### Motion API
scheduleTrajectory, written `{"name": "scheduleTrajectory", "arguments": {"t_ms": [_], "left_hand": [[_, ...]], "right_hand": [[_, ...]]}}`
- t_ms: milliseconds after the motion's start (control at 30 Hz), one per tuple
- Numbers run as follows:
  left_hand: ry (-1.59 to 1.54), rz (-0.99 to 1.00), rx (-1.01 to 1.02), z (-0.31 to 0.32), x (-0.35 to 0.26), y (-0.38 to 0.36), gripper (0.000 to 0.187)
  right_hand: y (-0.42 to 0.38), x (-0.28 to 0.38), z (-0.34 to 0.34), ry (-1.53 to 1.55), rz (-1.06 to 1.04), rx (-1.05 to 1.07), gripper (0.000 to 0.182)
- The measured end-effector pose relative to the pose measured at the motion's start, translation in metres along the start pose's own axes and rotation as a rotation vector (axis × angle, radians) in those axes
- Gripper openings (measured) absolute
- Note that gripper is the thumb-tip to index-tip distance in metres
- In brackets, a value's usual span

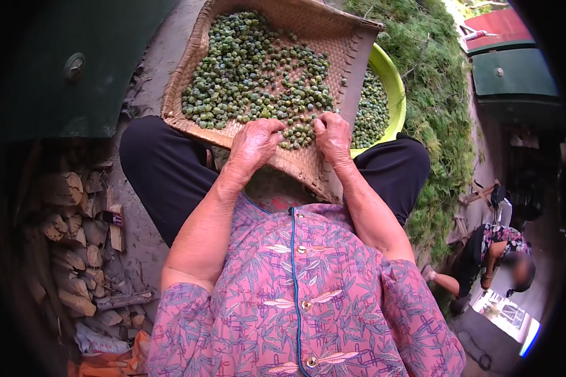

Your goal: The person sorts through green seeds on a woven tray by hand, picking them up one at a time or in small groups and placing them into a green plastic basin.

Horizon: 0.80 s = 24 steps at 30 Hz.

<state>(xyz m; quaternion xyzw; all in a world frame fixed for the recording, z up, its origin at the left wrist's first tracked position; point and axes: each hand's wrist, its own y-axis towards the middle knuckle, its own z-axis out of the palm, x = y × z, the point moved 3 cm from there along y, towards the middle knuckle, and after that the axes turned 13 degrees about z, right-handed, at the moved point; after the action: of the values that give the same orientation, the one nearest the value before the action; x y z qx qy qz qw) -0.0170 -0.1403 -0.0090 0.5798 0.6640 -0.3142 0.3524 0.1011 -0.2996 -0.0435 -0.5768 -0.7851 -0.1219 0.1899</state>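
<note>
A woven tray (308,22) rests across my lap, tilted, with small round green fruits (226,69) heaped on its left side and scattered thinner to the right. My left hand (256,144) is over the tray's near part, fingers curled and closed at the edge of the fruits. Facing it, my right hand (334,138) has its thumb and fingers drawn together beside a small cluster of fruits (295,135). What either hand pinches is hidden. Partly under the tray's right edge is a yellow-green basin (396,94) holding many more of these fruits.
Split firewood (75,270) is stacked at the left, below a dark green panel (69,69). Cut green branches (421,69) lie along the right. Another person (493,251) sits bent forward at the far right. Orange plastic (119,358) lies at the lower left.
</note>
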Motion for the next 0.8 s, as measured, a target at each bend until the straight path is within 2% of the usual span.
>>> {"name": "scheduleTrajectory", "arguments": {"t_ms": [33,100,133,300,367,433,500,567,633,800], "left_hand": [[0.0,-0.002,-0.003,0.002,0.003,0.001,0.026],[-0.136,0.027,-0.113,0.004,0.005,0.003,0.027],[-0.136,0.027,-0.112,0.005,0.006,0.004,0.027],[-0.416,-0.037,-0.071,0.006,-0.004,0.007,0.028],[-0.428,-0.068,-0.049,0.006,-0.006,0.007,0.026],[-0.439,-0.097,-0.03,0.004,-0.009,0.006,0.024],[-0.537,-0.174,-0.026,0.001,-0.015,0.004,0.02],[-0.555,-0.191,-0.009,-0.002,-0.018,0.003,0.016],[-0.68,-0.169,-0.027,0.001,-0.018,0.003,0.014],[-0.734,-0.18,-0.002,0.004,-0.017,0.002,0.013]], "right_hand": [[0.0,-0.002,-0.002,0.0,-0.003,0.002,0.016],[-0.005,-0.002,-0.005,0.542,0.191,0.296,0.016],[-0.012,-0.001,-0.007,0.709,0.301,0.402,0.017],[-0.032,0.021,-0.011,0.893,0.342,0.532,0.016],[-0.036,0.028,-0.011,0.88,0.2,0.47,0.015],[-0.04,0.035,-0.014,0.877,0.171,0.453,0.015],[-0.043,0.038,-0.013,0.969,0.324,0.574,0.015],[-0.044,0.036,-0.011,1.046,0.341,0.622,0.016],[-0.049,0.036,-0.007,1.384,0.534,0.778,0.013],[-0.056,0.035,-0.003,1.603,0.68,0.822,0.011]]}}
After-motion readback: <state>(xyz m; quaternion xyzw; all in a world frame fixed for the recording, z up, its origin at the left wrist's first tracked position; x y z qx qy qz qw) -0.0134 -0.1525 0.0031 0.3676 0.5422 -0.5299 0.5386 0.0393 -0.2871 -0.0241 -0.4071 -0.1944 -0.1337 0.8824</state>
